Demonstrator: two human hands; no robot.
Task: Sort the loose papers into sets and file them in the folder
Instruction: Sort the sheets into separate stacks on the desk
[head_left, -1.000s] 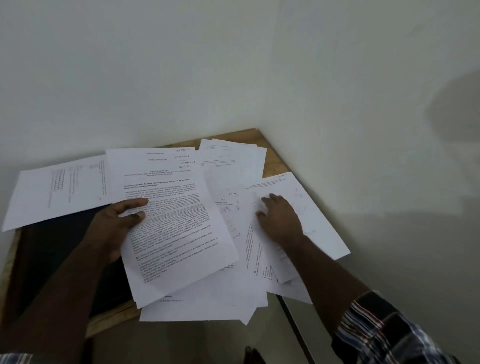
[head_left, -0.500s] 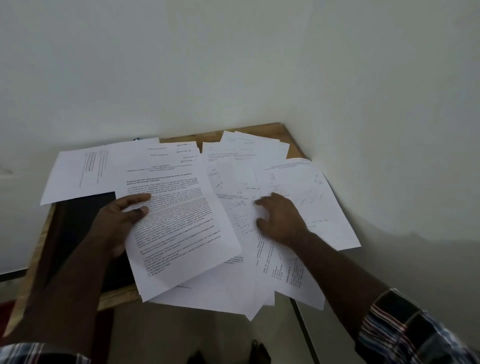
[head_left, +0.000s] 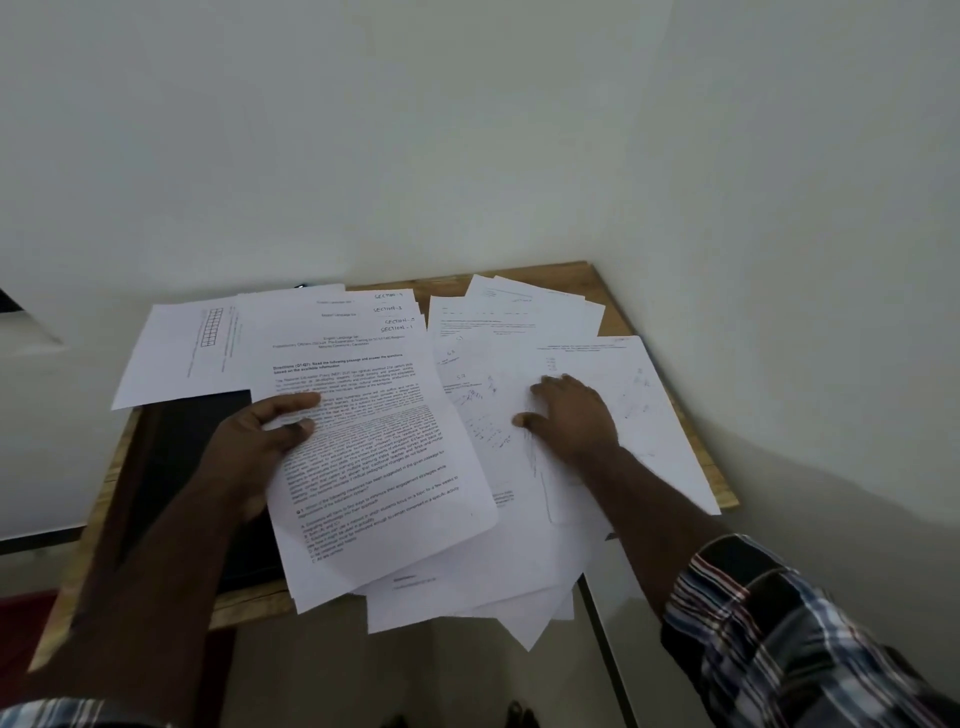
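Observation:
Several loose white papers lie spread over a small wooden table. My left hand grips the left edge of a stack of printed text sheets, thumb on top, the top page dense with text and handwritten section labels. My right hand rests flat, fingers spread, on sheets with sketches and handwriting at the right. A dark folder lies on the table's left part, partly covered by papers and my left arm. A sheet with a printed grid sits at the far left.
The table stands in a corner between two pale walls. Papers overhang its front edge and right edge. The floor shows below, with a dark red patch at the lower left.
The view has shifted slightly. My right hand has slid a little leftward over the sketched sheets. My left hand keeps its hold on the text stack.

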